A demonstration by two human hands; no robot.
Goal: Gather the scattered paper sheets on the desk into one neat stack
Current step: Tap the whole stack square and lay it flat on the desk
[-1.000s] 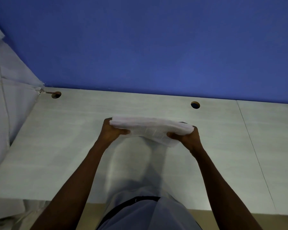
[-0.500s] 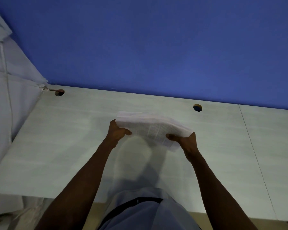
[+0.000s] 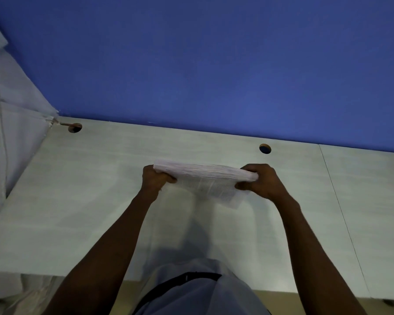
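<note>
A thick bundle of white printed paper sheets (image 3: 205, 178) is held upright on edge above the middle of the pale wooden desk (image 3: 89, 201). My left hand (image 3: 155, 178) grips its left end, thumb in front. My right hand (image 3: 262, 180) grips its right end, fingers curled round the stack. The top edges of the sheets face me and look roughly aligned; one lower corner of printed pages sags below my right hand. No loose sheets lie elsewhere on the desk.
A blue wall (image 3: 214, 64) rises behind the desk. Two round cable holes (image 3: 74, 128) (image 3: 265, 148) sit near the back edge. A pale side panel (image 3: 9, 133) closes the left. A seam (image 3: 341, 212) splits the desk at right.
The bundle has turned more upright, from tilted with its printed face showing to edge-on. Both hands stayed on its ends at about the same place.
</note>
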